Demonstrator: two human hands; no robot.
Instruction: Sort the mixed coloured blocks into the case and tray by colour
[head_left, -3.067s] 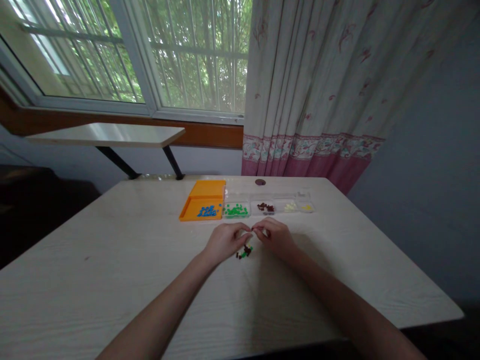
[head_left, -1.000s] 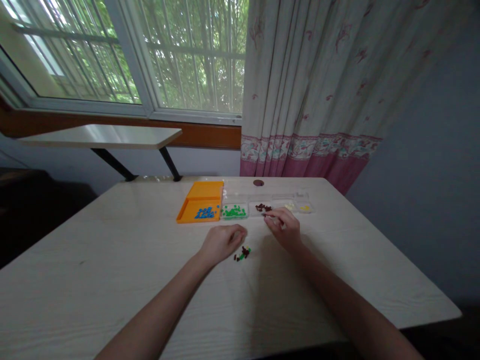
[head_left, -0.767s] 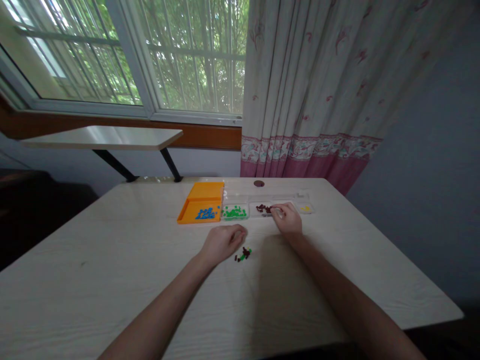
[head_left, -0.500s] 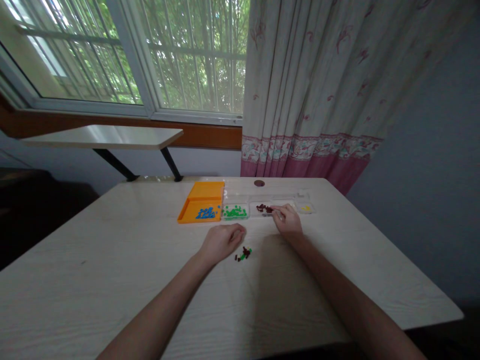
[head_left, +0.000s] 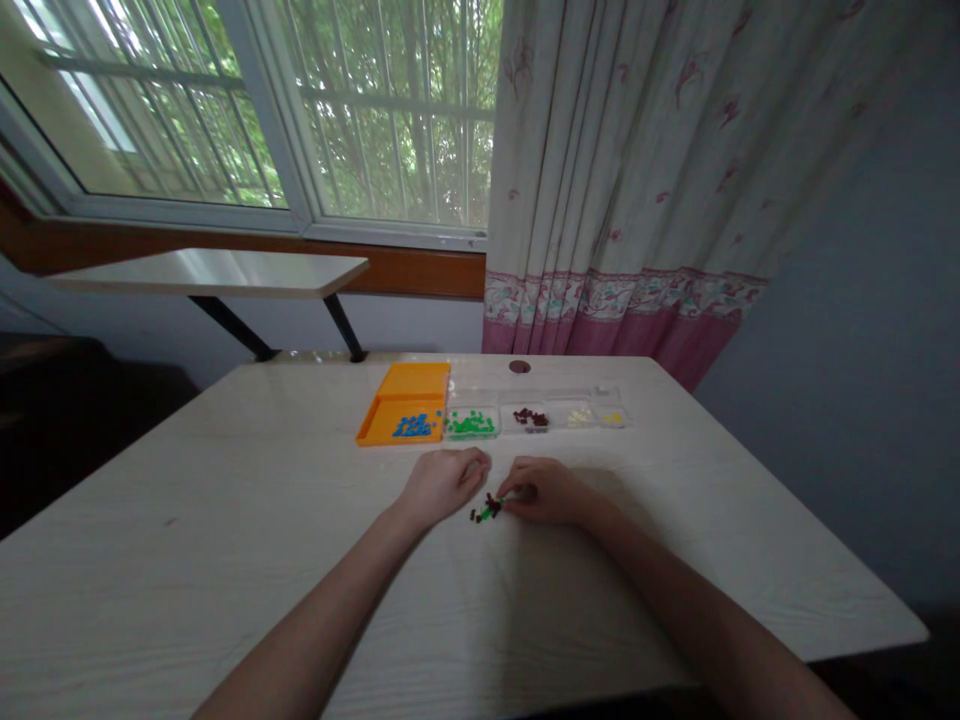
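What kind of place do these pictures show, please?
Probably a room in a home, though a small workroom is possible: a pale desk stands beside a barred window, with a flowered curtain hanging next to it.

My bare right hand could slide rightward over the pale wood-grained tabletop; my bare left hand blocks leftward, low clear plastic trays ahead.
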